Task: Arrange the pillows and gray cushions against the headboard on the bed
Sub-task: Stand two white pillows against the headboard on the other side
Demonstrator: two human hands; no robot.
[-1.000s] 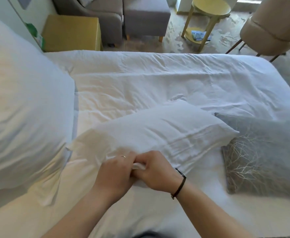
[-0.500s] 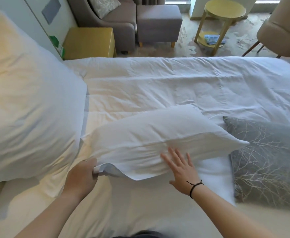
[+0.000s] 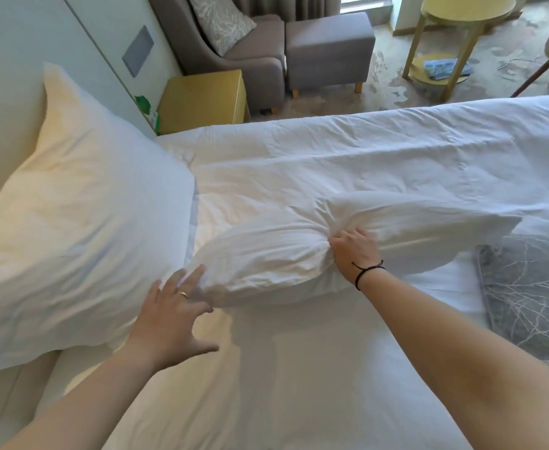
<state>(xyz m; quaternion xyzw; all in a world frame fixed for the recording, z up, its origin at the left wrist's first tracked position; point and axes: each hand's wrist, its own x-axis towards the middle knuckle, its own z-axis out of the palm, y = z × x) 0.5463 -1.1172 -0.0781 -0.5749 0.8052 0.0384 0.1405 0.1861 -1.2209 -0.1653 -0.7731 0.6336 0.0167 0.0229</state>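
Pillows come first, so my right hand (image 3: 352, 253) has closed into a fist on the near long edge of the loose white pillow (image 3: 315, 248), bunching the cover into a tight gather of creases. I hold it there, near the middle, because I judge a grab at the centre lets me swing the whole length round without either end dragging. My left hand (image 3: 175, 310) is open, fingers spread, gripping nothing — its fingertips just touch the pillow's left end, ready to steady or scoop that corner.

That pillow lies across the middle of the bed (image 3: 331, 368) on the white sheet, its left end close to the big pillow (image 3: 81, 222) that leans up at the head of the bed on my left, against the pale headboard (image 3: 3, 131). It looks soft and half-slack, pinched in where I grip it and puffed out to both sides; the far right end tapers to a point.

One gray cushion (image 3: 533, 306) with a pale branch pattern lies flat at my right, just beside the pillow's right end and partly out of view. It is not yet placed — I reckon it goes up once this pillow stands beside the first.
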